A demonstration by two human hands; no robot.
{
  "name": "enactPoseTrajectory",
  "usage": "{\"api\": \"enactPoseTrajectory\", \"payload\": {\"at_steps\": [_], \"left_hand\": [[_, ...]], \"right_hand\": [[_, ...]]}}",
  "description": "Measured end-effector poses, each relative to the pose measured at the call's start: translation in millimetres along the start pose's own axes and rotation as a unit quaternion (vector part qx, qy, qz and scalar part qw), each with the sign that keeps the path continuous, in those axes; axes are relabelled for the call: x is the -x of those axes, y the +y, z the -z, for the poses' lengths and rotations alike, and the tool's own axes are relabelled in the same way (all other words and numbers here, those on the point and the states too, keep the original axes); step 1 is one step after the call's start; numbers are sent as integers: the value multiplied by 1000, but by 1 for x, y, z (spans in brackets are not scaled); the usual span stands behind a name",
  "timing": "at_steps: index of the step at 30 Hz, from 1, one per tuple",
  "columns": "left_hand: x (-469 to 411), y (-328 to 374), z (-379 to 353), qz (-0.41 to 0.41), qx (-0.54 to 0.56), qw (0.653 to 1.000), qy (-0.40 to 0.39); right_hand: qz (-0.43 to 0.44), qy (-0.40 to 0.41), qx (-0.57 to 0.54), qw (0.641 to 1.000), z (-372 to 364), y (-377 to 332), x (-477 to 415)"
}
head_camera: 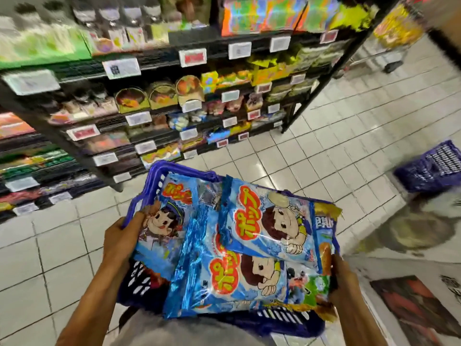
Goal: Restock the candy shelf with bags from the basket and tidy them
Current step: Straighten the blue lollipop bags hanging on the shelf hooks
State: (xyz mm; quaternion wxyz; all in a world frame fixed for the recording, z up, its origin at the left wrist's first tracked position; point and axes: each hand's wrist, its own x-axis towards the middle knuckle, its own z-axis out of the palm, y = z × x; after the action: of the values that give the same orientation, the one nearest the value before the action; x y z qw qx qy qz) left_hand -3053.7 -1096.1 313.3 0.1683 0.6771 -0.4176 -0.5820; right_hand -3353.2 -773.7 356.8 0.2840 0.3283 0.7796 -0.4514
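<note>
1. Currently, a person holds the blue basket in front of the body, near the candy shelf.
2. Left hand: fingers curled over the basket's left rim, thumb against a bag.
3. Right hand: clasps the right rim; fingertips hidden behind bags.
4. Blue candy bags lie heaped and overlapping in the basket.
5. A second basket sits on the tiled floor, at the right.

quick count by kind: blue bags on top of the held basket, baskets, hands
blue bags: 3
baskets: 2
hands: 2
total: 7
The bags beneath are mostly hidden, so they are not counted.
</note>
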Motion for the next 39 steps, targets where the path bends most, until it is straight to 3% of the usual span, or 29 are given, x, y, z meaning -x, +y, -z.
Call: {"api": "enactPoseTrajectory", "payload": {"at_steps": [9,20,31,39], "left_hand": [[-71,25,-77,95,73,991,63],[-172,-12,-177,160,101,968,166],[-318,-118,-272,234,185,932,207],[-412,-217,-301,215,124,946,207]], "right_hand": [[-10,-43,102,994,-107,-143,-93],[-26,-132,218,967,-257,-231,-261],[-9,-162,301,940,-433,-213,-424],[-61,-177,298,936,-507,-164,-505]]}}
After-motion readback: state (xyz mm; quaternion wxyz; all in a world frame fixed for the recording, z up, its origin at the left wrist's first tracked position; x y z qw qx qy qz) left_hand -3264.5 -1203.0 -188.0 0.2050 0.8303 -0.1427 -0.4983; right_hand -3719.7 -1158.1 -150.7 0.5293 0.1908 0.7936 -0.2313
